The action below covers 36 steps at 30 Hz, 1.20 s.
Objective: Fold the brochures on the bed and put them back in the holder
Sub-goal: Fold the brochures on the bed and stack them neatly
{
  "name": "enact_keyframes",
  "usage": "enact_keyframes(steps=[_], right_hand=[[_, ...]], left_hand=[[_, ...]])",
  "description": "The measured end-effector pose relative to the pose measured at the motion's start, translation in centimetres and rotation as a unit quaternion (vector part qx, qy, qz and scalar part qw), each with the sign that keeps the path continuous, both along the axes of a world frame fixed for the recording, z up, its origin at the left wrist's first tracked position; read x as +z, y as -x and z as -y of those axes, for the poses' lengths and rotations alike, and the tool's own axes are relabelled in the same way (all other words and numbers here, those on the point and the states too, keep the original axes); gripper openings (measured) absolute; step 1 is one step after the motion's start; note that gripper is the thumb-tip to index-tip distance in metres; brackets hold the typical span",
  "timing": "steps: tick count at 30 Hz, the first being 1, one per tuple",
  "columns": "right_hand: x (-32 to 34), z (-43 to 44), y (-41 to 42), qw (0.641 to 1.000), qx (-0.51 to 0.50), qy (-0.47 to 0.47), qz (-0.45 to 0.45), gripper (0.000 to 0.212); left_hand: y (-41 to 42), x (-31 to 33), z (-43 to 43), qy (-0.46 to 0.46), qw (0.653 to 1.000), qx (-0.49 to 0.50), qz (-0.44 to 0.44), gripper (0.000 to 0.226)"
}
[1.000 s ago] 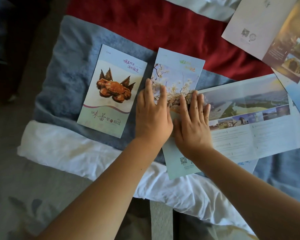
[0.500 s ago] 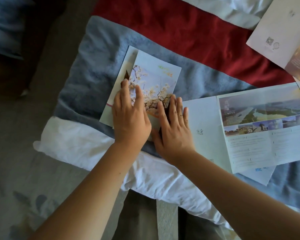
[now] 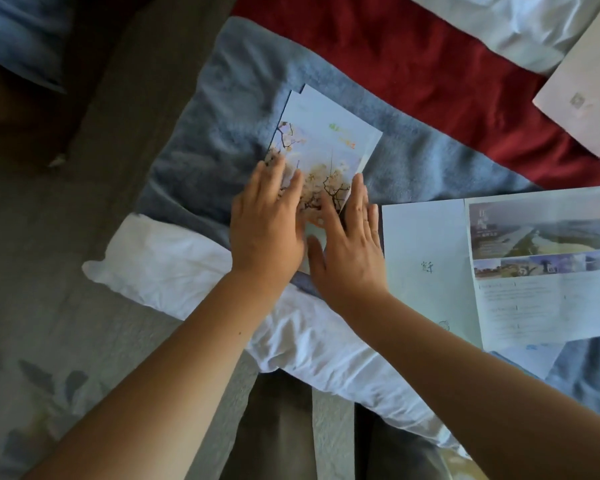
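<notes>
Shifted since before: folded blossom-print paper brochure (image 3: 326,140) now nearly covers second brochure (image 3: 312,93), mid grey-blue fleece blanket (image 3: 222,133); left hand (image 3: 267,223) and right hand (image 3: 350,251) flat, fingers straight, pressing its near end.

Two hands (image 3: 267,230), one folded brochure (image 3: 326,140), perhaps three unfolded brochures (image 3: 426,265)

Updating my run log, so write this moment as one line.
step: pressing fold | left hand: flat on blossom brochure | right hand: flat at its right edge | unfolded brochure: right of hands, on grey blanket
</notes>
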State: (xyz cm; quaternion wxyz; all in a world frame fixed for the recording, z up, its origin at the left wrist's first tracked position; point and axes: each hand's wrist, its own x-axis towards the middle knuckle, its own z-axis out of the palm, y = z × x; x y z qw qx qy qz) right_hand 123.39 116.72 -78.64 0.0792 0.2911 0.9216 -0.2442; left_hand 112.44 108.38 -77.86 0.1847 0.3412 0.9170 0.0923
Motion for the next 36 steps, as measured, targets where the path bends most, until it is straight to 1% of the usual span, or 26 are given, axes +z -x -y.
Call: enact_keyframes(steps=[2,4,8,11,15,17,21,24,28,31,34,36], right_hand=[[0.3,-0.9,1.2,1.0,0.016,-0.013,-0.006,0.067],[0.2,-1.9,2.3,0.999,0.029,-0.014,0.014,0.07],[-0.4,-3.3,3.4,0.998,0.008,0.024,0.066,0.076],[-0.6,-3.6,3.6,0.997,0.007,0.018,0.079,0.076],[-0.8,-4.1,4.5,0.992,0.014,0.036,0.122,0.068],[-1.0,-4.5,5.3,0.988,0.02,0.041,0.148,0.07],[-1.5,-5.5,7.3,0.978,0.032,0.029,0.203,0.071],[-2.5,-5.9,7.8,0.974,0.047,0.019,0.222,0.072],[-3.9,-5.8,8.3,0.972,0.05,0.011,0.229,0.066],[-4.2,-6.1,8.5,0.972,0.061,0.016,0.228,0.069],[-4.2,-6.8,8.5,0.968,0.078,0.033,0.238,0.07],[-3.7,-6.9,8.8,0.97,0.078,0.034,0.226,0.066]], left_hand=[[0.5,0.1,0.2,0.012,0.999,-0.031,0.018,0.066],[1.2,0.0,0.3,0.019,0.997,-0.064,0.026,0.073],[2.6,-0.6,-0.2,0.031,0.991,-0.126,0.036,0.076],[3.4,-0.9,-0.7,0.043,0.988,-0.145,0.039,0.08],[4.1,-0.9,-1.2,0.098,0.978,-0.168,0.081,0.103],[3.9,-1.0,-1.7,0.134,0.973,-0.168,0.083,0.108],[3.6,-1.9,-3.0,0.188,0.967,-0.154,0.074,0.108],[3.4,-3.2,-3.8,0.217,0.963,-0.143,0.075,0.109],[3.3,-4.4,-4.6,0.226,0.962,-0.127,0.081,0.113],[3.5,-4.9,-4.5,0.221,0.963,-0.124,0.086,0.114],[3.4,-4.7,-4.6,0.215,0.965,-0.121,0.089,0.113],[3.8,-4.0,-4.5,0.205,0.966,-0.122,0.099,0.113]])
